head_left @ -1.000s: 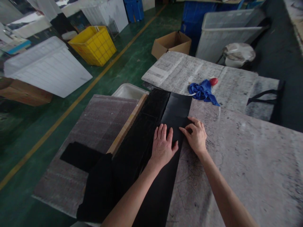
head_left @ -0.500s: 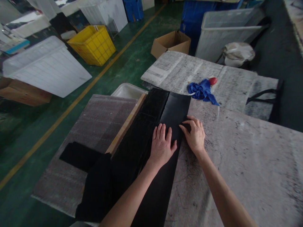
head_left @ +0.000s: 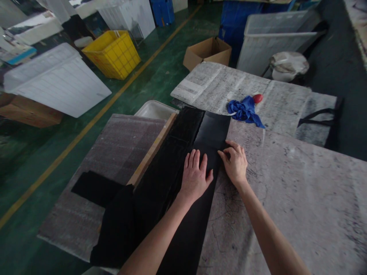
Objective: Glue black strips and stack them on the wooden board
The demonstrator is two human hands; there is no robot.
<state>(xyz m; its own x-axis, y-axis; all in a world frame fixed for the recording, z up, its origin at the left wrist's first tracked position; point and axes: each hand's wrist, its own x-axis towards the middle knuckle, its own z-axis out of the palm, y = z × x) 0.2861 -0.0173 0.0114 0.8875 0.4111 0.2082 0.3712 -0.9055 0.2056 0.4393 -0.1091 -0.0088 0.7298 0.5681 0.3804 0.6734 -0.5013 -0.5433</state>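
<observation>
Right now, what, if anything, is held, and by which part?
The right hand has fingertips at the right edge of the black sheet; whether they pinch it can't be told. The left hand lies on the sheet, gripping nothing.

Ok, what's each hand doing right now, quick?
Left hand: open, laid on the black strip.
Right hand: curled at the strip's right edge; can't tell if it's gripping.

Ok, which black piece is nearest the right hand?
The smooth black strip, with the right hand at its right edge; the black pieces by the wooden bar lie farther left.
</observation>
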